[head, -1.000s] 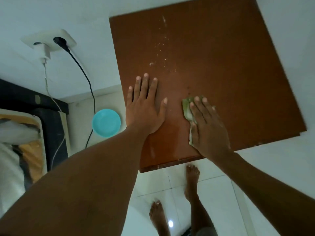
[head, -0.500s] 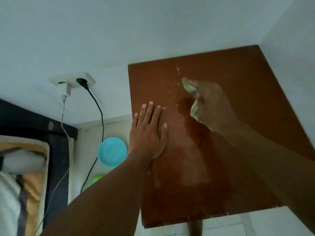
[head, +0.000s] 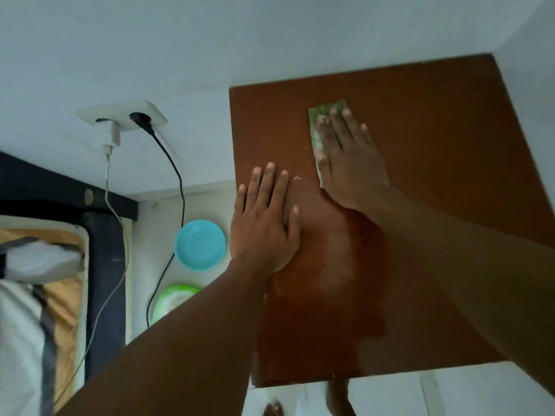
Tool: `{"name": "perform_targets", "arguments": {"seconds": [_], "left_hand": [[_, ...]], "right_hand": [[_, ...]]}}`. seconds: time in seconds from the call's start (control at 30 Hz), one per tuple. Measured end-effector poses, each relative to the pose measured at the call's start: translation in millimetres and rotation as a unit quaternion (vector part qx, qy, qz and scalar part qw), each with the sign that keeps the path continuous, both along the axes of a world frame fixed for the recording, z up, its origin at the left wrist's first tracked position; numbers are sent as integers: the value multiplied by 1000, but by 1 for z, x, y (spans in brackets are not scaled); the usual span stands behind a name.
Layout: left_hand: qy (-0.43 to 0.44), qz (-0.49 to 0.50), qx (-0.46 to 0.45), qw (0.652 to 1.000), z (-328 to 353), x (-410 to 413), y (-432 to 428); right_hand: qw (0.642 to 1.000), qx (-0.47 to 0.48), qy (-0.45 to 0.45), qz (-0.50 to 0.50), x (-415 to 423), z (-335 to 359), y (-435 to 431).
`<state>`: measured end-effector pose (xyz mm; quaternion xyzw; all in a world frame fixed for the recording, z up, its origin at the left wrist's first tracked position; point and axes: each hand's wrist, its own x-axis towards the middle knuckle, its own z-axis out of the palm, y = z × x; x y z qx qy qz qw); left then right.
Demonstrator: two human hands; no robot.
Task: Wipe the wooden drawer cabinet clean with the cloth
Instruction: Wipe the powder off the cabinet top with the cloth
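Both hands lie on the cabinet top [head: 435, 145], left hand [head: 264, 223] nearer.

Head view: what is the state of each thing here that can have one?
cabinet top: partly wiped, white specks lie near the left hand.
cloth: spread flat, pressed on the cabinet top.
right hand: fingers straight, pressing the cloth.
left hand: flat on the cabinet top, holds nothing.
wall socket: white charger and black plug both plugged in.
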<state>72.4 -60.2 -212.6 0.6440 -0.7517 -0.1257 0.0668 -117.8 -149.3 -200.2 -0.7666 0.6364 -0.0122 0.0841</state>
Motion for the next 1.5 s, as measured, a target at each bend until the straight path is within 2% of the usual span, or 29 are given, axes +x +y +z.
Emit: {"name": "perform_targets", "arguments": {"seconds": [0.33,0.57,0.67,0.77,0.9,1.0,1.2,1.33,1.5], "left_hand": [[-4,-10,2,1000,8,0,0],[0,-14,-12,1000,7,0,3],[1,-11,-6,1000,7,1,7],[6,3,26,1000,14,5,35],[27,0,29,999,14,1,107],[23,33,6,999,5,-1,123],[40,46,-25,998,-1,-1,119],[49,47,-21,997,-3,-1,118],[55,42,-28,997,-5,1,116]], "right_hand": [[999,1,6,-34,-5,2,192],[994,-65,-85,-38,1,1,308],[993,-33,-114,6,-9,12,326],[984,19,-179,16,-15,45,289],[982,-10,-186,-34,1,68,156],[984,-24,-164,-64,12,60,62],[993,-13,-103,-62,29,49,-46],[999,41,6,1,32,25,-68],[999,22,33,10,30,3,-31]]}}
